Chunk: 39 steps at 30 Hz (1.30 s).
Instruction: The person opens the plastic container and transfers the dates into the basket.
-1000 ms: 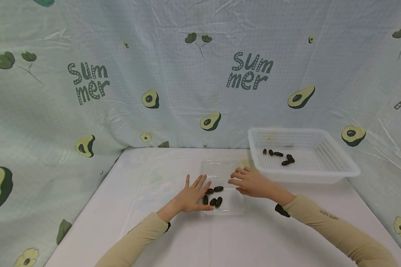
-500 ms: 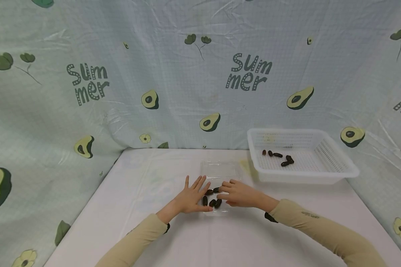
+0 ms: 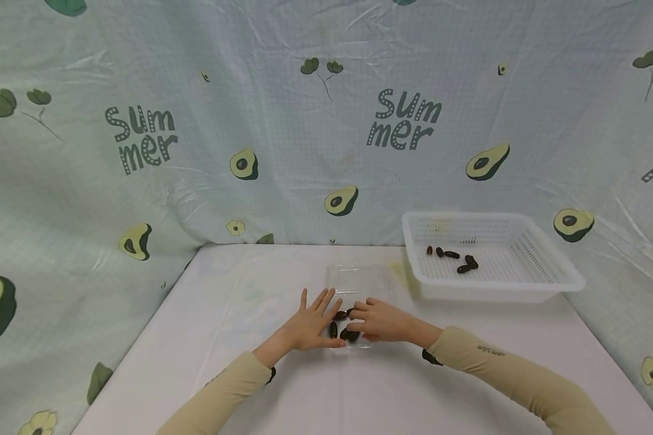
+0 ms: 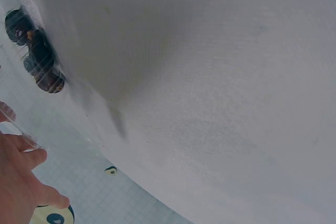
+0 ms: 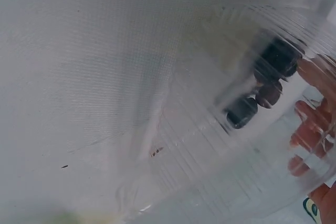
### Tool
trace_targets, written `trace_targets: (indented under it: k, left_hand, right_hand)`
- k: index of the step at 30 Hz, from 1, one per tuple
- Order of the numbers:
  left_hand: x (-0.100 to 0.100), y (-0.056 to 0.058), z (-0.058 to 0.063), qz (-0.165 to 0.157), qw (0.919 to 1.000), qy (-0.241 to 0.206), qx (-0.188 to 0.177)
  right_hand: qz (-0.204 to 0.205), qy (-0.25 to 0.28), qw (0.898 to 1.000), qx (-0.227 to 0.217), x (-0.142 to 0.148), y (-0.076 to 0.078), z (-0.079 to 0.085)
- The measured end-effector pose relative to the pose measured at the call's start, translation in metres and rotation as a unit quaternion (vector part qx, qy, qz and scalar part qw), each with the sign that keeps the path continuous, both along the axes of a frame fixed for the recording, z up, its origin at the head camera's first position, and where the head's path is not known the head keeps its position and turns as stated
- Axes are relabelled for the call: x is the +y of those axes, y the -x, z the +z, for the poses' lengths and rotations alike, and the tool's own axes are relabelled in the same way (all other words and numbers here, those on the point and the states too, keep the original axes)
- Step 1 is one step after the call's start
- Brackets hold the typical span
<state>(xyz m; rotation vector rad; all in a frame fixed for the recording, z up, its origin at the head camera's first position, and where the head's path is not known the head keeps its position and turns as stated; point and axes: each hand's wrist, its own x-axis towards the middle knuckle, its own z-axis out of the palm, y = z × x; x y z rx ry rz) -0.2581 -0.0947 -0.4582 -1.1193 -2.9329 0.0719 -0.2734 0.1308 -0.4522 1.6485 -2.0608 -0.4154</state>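
Note:
Several dark brown dates [image 3: 333, 330] lie in the near half of a clear plastic clamshell box [image 3: 359, 280], whose lid half lies folded back on the table. My left hand [image 3: 307, 326] rests along the box's left side with fingers spread and straight, its thumb at the near edge. My right hand [image 3: 383, 320] reaches in from the right over the box. Its fingers are bent, and thumb and index finger pinch a date [image 3: 353, 336] near the front. Another date [image 3: 350, 313] is partly hidden behind its fingers. In the right wrist view, dates [image 5: 241, 112] show through the plastic wall.
A white perforated basket [image 3: 495, 291] stands at the back right of the table, with several more dates [image 3: 451, 254] on its floor. The table [image 3: 402, 393] has a pale cover. A patterned curtain [image 3: 283, 109] closes off the back and sides.
My right hand has moved left and toward me, from beside the box to over the dates. A front date has shifted slightly under its fingers. My left hand stays in place.

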Motion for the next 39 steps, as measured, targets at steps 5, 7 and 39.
trace_targets:
  k: [5, 7, 39]
  left_hand:
    - [0.001, -0.001, 0.001, 0.000, 1.0000, 0.006, 0.003]
    - [0.002, -0.002, 0.001, 0.001, 1.0000, 0.005, 0.001]
    - [0.002, -0.001, -0.002, -0.001, 1.0000, -0.001, 0.004]
  right_hand:
    - [0.003, -0.009, 1.000, -0.006, -0.001, -0.001, -0.003]
    - [0.005, -0.011, 1.000, -0.004, 0.000, -0.002, -0.004]
    - [0.001, -0.014, 1.000, -0.024, -0.001, 0.012, -0.026]
